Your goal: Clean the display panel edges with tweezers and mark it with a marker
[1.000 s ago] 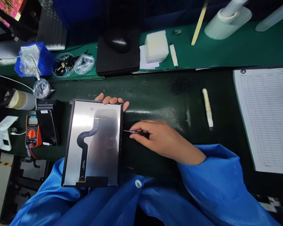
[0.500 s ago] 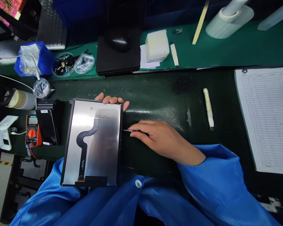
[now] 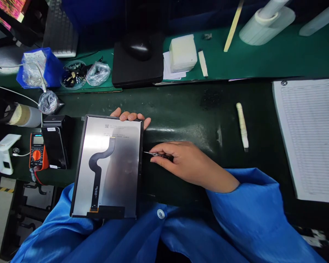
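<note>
A tablet-sized display panel [image 3: 120, 171] lies across my left hand, its silvery back facing up. A dark curved flex cable [image 3: 96, 182] runs along that back. The fingers of my left hand [image 3: 131, 116] curl over the panel's far edge; the palm is hidden underneath. To the right of the panel, my right hand [image 3: 182, 160] pinches slim tweezers [image 3: 161, 155] with a metal point and dark handle. Their tip reaches the panel's right edge, though I cannot tell whether it touches.
An orange multimeter [image 3: 36, 151] and a black phone [image 3: 55, 146] lie at the left. A cream-wrapped stick [image 3: 242, 126] and lined paper [image 3: 312, 138] are at the right. Along the raised green shelf [image 3: 222, 65] sit a mouse [image 3: 138, 47], a white wipe stack [image 3: 183, 53] and a blue bin [image 3: 44, 67].
The tweezers have turned in my right hand, and more of their dark handle shows below the fingers. The panel and my left hand have barely shifted.
</note>
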Action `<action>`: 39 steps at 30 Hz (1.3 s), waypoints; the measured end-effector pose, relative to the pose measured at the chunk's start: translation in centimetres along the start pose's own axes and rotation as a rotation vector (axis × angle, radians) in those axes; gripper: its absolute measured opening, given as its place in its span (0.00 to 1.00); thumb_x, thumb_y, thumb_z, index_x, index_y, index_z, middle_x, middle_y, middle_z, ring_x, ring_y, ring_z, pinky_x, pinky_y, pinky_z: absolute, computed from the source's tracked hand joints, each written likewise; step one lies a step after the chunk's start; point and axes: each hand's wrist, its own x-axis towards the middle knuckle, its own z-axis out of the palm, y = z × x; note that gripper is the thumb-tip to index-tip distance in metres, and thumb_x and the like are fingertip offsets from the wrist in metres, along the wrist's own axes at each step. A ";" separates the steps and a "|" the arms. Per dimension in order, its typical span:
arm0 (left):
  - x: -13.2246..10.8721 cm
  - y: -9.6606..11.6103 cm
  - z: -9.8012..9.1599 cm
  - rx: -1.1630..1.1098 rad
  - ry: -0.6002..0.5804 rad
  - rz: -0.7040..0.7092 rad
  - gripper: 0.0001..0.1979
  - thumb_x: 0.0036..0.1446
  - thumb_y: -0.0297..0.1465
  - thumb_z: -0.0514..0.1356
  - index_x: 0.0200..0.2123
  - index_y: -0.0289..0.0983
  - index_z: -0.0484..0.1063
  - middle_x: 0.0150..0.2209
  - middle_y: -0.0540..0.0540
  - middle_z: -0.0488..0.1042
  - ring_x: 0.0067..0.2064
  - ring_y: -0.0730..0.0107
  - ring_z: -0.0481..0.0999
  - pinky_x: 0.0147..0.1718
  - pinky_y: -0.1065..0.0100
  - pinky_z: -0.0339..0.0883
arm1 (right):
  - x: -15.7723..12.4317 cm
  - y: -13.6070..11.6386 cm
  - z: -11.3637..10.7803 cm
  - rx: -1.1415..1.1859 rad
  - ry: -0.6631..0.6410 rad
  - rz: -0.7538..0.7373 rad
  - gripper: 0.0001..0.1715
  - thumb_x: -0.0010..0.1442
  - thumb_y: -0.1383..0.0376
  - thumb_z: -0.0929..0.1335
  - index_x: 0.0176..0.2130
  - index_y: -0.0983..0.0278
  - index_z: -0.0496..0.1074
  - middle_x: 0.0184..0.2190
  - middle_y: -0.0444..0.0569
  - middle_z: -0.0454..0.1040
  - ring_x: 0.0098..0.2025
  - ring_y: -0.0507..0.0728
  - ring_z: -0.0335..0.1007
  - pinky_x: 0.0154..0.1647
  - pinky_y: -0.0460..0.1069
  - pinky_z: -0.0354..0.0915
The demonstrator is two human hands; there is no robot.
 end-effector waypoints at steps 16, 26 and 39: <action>0.0 -0.1 -0.1 0.042 0.021 0.021 0.22 0.71 0.33 0.42 0.22 0.39 0.57 0.23 0.51 0.65 0.39 0.68 0.77 0.59 0.52 0.67 | 0.0 -0.1 -0.2 0.028 -0.052 -0.015 0.13 0.69 0.63 0.64 0.48 0.59 0.77 0.43 0.43 0.82 0.44 0.56 0.78 0.44 0.51 0.72; 0.9 -0.3 -0.6 -0.054 0.089 -0.032 0.22 0.70 0.36 0.43 0.21 0.40 0.57 0.22 0.50 0.65 0.35 0.69 0.75 0.53 0.58 0.71 | 0.0 -0.1 -0.3 0.105 -0.092 -0.001 0.15 0.70 0.64 0.60 0.45 0.61 0.75 0.33 0.42 0.80 0.37 0.54 0.78 0.38 0.50 0.69; 0.7 -0.5 -1.0 -0.084 0.033 -0.060 0.20 0.68 0.35 0.45 0.22 0.40 0.58 0.23 0.50 0.64 0.36 0.67 0.75 0.55 0.54 0.70 | 0.1 -0.1 0.0 0.015 -0.016 -0.019 0.11 0.66 0.62 0.67 0.46 0.58 0.77 0.39 0.44 0.82 0.40 0.56 0.79 0.43 0.51 0.72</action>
